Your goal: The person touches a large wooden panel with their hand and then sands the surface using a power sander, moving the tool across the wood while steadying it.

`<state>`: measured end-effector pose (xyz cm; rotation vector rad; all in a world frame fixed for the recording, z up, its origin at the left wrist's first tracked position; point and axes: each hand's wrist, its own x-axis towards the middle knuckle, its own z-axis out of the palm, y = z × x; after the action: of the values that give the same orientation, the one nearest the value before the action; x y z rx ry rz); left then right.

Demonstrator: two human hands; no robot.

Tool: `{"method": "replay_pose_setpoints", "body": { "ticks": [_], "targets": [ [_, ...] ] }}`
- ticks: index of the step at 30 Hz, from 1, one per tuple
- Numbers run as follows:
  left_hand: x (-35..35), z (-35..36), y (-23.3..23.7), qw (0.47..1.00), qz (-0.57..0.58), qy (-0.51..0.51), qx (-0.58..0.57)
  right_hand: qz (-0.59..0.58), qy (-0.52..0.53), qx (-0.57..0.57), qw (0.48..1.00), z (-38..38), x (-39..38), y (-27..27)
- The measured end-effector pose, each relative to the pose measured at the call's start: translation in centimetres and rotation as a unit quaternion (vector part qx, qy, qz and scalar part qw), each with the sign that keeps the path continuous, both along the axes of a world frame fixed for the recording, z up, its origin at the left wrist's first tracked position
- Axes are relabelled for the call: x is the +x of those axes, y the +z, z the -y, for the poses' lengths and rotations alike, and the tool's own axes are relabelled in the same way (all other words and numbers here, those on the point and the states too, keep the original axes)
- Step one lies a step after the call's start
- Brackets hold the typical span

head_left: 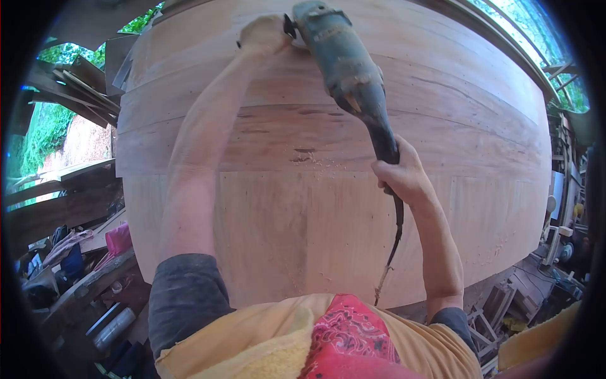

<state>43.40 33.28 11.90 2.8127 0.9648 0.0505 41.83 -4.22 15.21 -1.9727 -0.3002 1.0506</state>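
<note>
A teal angle grinder (346,60) lies across the upper middle of a large wooden panel (265,221), its head toward the far edge. My right hand (406,174) is closed round its dark rear handle, with the cord (398,234) hanging down from there. Far forward, my left hand (262,35) is wrapped round the side handle, whose black ends show on both sides of the fist. The grinder's disc is mostly hidden beneath the head. Wood shavings (325,165) lie scattered on the boards, near dark gouges (305,151) in the surface.
Stacked planks (82,82) stand at the left. Below them are a pink bag (118,239) and a metal cylinder (113,328) among clutter. Wooden frames (495,309) and tools crowd the lower right. A red bandana (353,328) hangs over the chest.
</note>
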Motion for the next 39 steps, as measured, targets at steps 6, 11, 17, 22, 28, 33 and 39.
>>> {"method": "replay_pose_setpoints", "body": {
  "ticks": [6, 11, 17, 22, 28, 33, 39],
  "targets": [
    [-2.7, -4.7, -3.0, 0.993, 0.041, -0.024, 0.107, -0.030, 0.014, 0.039, 0.999, -3.3, 1.6, -2.3],
    [-0.9, -2.4, -3.2, 0.990, 0.088, -0.070, 0.080, -0.031, -0.009, 0.045, 0.998, -1.2, 1.1, -1.9],
    [4.3, 1.0, -4.8, 0.978, 0.145, -0.128, 0.077, -0.021, -0.081, 0.043, 0.996, 2.2, 0.7, -2.0],
    [0.0, -0.6, -4.8, 0.967, 0.183, -0.153, 0.085, -0.043, -0.034, 0.043, 0.998, 1.9, 1.3, -2.0],
    [-4.7, -8.7, -4.2, 0.991, 0.037, 0.000, 0.128, -0.011, 0.103, 0.064, 0.993, -6.5, 3.2, -3.3],
    [3.0, -7.3, -4.2, 0.984, 0.058, -0.031, 0.167, 0.031, 0.062, 0.062, 0.996, -4.8, 6.4, -3.2],
    [14.5, -3.7, -5.0, 0.972, 0.070, -0.157, 0.162, 0.039, -0.032, 0.046, 0.998, -0.6, 9.7, -3.6]
  ]
}}
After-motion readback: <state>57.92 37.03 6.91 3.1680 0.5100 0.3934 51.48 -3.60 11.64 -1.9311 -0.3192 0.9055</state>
